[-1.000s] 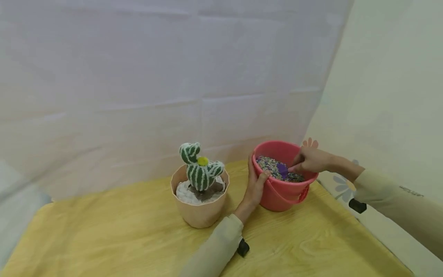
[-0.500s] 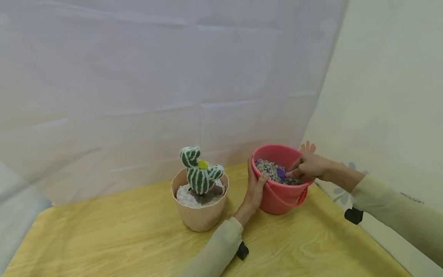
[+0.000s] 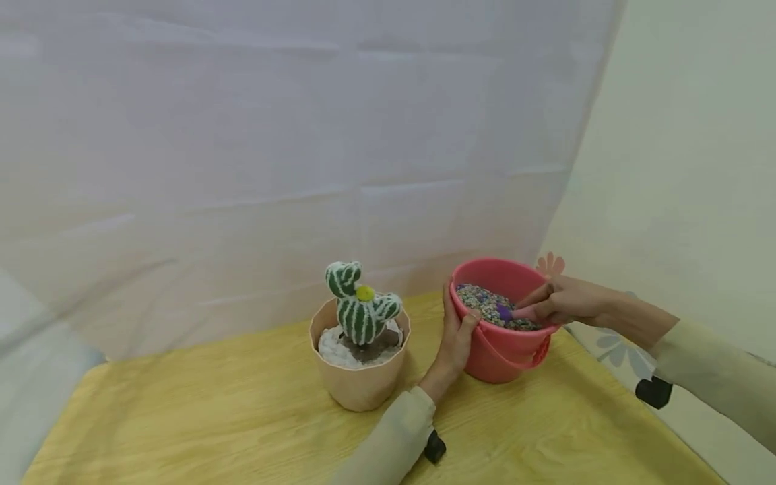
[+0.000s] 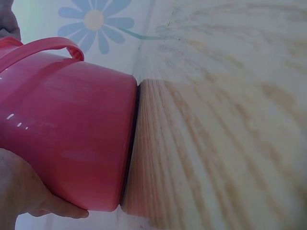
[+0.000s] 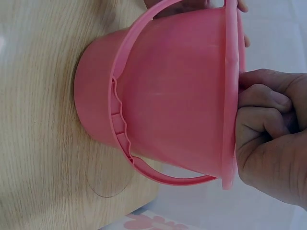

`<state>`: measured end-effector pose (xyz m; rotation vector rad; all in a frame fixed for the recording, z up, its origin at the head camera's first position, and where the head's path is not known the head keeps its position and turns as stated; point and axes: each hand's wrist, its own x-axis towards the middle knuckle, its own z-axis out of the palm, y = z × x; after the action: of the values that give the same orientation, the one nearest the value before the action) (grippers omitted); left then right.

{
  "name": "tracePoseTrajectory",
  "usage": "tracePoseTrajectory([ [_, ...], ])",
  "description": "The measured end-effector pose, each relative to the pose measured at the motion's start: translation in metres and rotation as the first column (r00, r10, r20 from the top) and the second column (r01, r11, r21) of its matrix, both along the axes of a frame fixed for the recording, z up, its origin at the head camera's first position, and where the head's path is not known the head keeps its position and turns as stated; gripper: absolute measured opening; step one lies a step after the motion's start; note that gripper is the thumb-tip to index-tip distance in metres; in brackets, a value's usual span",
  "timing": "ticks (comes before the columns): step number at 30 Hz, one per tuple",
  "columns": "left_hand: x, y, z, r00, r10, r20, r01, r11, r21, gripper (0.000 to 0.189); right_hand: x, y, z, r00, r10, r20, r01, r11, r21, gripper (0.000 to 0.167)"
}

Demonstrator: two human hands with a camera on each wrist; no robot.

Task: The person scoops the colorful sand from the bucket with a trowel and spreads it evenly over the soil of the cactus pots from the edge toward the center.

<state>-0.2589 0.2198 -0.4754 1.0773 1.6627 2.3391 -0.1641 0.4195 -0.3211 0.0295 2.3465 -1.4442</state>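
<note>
A pink bucket (image 3: pixel 494 353) stands on the table at the right of the head view, part filled with multicoloured small gravel (image 3: pixel 485 300). My left hand (image 3: pixel 455 340) grips its near left side, thumb over the rim and fingers along the outer wall. Inside the bucket, my right hand (image 3: pixel 566 301) holds a small purple shovel (image 3: pixel 504 312) whose blade is partly sunk in the gravel. Seen from the right wrist, the curled right fingers (image 5: pixel 261 120) are right at the bucket's rim, and the shovel is hidden there. The bucket's handle (image 5: pixel 122 124) hangs down along its side.
Left of the bucket stands a peach-coloured pot (image 3: pixel 360 387) holding a knitted green cactus (image 3: pixel 359 322) with a yellow flower, set in white filling with a brown patch. Pale cloth (image 3: pixel 254 168) hangs behind the wooden table (image 3: pixel 212 404). The table's right edge runs close beside the bucket.
The purple shovel has sunk deeper, with less of its blade showing above the gravel. My left hand keeps its grip on the bucket, and the head view has shifted slightly.
</note>
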Motion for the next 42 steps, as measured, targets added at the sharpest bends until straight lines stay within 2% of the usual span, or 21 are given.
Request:
tracePoseTrajectory([
  [8,-0.001,-0.003,0.003,1.000,-0.016,0.023,0.017,0.999,-0.035,0.083,0.008,0.002,0.000,0.999,-0.049,-0.005,0.048,0.994,-0.096,0.043],
  [12,0.000,-0.003,0.002,0.999,-0.030,0.044,0.032,0.998,-0.046,0.082,0.011,0.002,-0.001,0.996,-0.089,0.008,0.089,0.989,-0.114,0.045],
  [18,0.001,-0.005,0.003,0.997,-0.032,0.066,0.037,0.997,-0.074,0.080,0.019,0.004,-0.001,0.992,-0.126,-0.021,0.122,0.982,-0.141,0.043],
  [27,-0.001,-0.008,0.002,0.997,-0.040,0.070,0.044,0.997,-0.056,0.079,0.029,0.001,0.004,0.980,-0.195,-0.036,0.185,0.966,-0.181,0.044],
  [32,0.002,-0.013,0.006,0.996,-0.039,0.077,0.044,0.997,-0.068,0.079,0.036,-0.002,0.007,0.974,-0.221,-0.052,0.207,0.958,-0.197,0.043],
  [35,0.004,-0.016,0.009,0.998,-0.013,0.059,0.018,0.997,-0.081,0.079,0.039,-0.004,0.007,0.971,-0.231,-0.060,0.217,0.958,-0.186,0.042],
  [38,0.008,-0.021,0.014,0.998,0.060,0.012,-0.058,0.990,-0.131,0.079,0.043,-0.006,0.009,0.970,-0.230,-0.071,0.216,0.961,-0.172,0.043],
  [40,0.012,-0.024,0.019,0.991,0.127,-0.030,-0.131,0.974,-0.183,0.079,0.045,-0.007,0.011,0.969,-0.235,-0.077,0.220,0.962,-0.164,0.043],
  [42,0.018,-0.028,0.026,0.978,0.194,-0.074,-0.206,0.950,-0.235,0.077,0.046,-0.008,0.014,0.967,-0.244,-0.080,0.230,0.962,-0.149,0.045],
])
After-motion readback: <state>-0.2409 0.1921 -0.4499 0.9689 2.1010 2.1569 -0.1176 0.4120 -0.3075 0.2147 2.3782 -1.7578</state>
